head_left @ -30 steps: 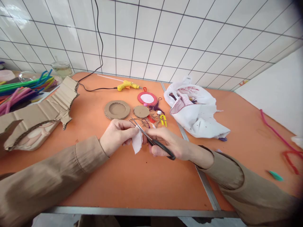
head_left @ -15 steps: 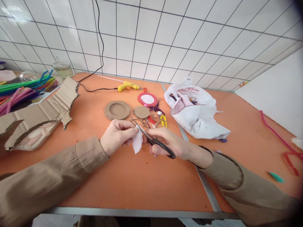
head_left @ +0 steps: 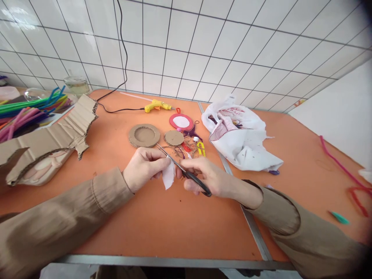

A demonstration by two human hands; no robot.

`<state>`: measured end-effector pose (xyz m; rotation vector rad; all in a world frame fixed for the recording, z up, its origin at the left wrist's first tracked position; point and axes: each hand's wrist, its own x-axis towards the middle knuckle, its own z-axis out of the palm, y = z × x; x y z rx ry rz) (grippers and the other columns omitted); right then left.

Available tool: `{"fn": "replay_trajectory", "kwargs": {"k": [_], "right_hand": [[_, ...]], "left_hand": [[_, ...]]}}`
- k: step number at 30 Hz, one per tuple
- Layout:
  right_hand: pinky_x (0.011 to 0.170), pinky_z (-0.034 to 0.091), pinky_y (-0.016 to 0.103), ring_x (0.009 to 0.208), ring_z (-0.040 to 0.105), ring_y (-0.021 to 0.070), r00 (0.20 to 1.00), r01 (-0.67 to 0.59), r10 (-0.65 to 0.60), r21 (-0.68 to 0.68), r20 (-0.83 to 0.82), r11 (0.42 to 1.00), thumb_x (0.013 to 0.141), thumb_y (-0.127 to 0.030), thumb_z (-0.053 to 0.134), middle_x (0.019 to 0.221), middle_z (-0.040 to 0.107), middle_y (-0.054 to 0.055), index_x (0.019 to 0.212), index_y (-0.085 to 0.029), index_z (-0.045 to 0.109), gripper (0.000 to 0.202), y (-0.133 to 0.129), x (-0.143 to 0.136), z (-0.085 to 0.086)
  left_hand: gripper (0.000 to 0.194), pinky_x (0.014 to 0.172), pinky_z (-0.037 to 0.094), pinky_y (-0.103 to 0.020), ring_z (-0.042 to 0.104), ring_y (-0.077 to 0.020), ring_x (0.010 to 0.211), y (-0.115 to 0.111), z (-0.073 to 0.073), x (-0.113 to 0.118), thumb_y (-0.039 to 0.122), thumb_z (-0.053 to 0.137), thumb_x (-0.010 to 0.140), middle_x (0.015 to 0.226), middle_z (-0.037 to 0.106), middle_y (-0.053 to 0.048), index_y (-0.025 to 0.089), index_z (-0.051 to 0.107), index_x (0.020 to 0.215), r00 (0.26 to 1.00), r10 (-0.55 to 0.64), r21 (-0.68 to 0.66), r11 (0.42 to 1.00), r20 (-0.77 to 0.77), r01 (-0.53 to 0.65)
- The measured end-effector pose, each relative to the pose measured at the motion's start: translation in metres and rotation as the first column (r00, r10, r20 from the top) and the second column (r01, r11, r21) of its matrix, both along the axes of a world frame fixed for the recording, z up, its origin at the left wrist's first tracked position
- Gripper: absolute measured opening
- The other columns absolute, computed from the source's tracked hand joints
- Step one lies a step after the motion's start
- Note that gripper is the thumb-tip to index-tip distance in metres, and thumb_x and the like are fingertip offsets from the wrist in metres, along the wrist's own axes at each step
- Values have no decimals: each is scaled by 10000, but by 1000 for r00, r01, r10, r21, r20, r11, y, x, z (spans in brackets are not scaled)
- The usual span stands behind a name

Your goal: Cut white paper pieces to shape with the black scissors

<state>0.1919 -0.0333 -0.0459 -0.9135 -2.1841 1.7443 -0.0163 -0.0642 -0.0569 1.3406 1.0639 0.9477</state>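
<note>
My left hand (head_left: 147,166) pinches a small white piece of fabric or paper (head_left: 168,176), which hangs down from the fingertips. Scissors with black handles (head_left: 198,182) are gripped in my right hand (head_left: 207,174), their blades nearly together across the top of the white piece, beside my left thumb. Just beyond the hands lie a cardboard ring (head_left: 133,136) and a cardboard disc (head_left: 174,138). A red oval frame with a white centre (head_left: 181,122) rests behind the disc. Thread scraps and a yellow clip-like piece (head_left: 200,149) lie to the disc's right.
A yellow glue gun (head_left: 157,106) with a black cord lies near the tiled wall. On the right sits a white plastic bag (head_left: 247,149). Torn cardboard (head_left: 58,131) and colourful pipe cleaners (head_left: 26,108) occupy the left, with a glass jar (head_left: 77,85) behind.
The scissor blades have closed from slightly apart to nearly together, and the fingers of my right hand have drawn in. My left hand and the white piece have barely moved.
</note>
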Motion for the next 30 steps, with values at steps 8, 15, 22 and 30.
{"fn": "replay_trajectory", "kwargs": {"k": [8,15,22,30], "right_hand": [[497,362,229,556,467,105,993,-75,79,46,-89,996,769,-699,657,633,514,-17,842,-159,531,559,3,1,-3],[514,353,234,587,442,101,990,-98,109,116,-88,988,788,-741,606,689,499,-8,871,-141,555,607,4,1,-3],[450,417,200,521,465,78,997,16,-20,-54,-75,998,765,-663,696,666,477,-42,830,-172,527,523,0,0,-7],[553,384,252,634,524,126,951,-164,187,111,-245,980,861,-715,541,762,549,29,983,-125,583,604,5,-3,-5]], "left_hand": [[246,437,334,-209,428,-83,470,0,2,2,304,616,774,548,652,-30,144,731,627,999,-30,-13,999,14,31],[231,435,330,-211,415,-82,462,-2,5,3,301,628,753,511,616,-18,143,730,619,1000,-16,-22,1000,-2,16],[253,434,337,-217,436,-86,464,0,-1,1,300,623,770,542,646,-27,157,690,573,999,3,-9,1000,43,-3],[296,442,355,-224,443,-90,463,0,-1,2,376,646,756,523,603,-37,117,695,621,999,-5,-34,999,37,6]]}}
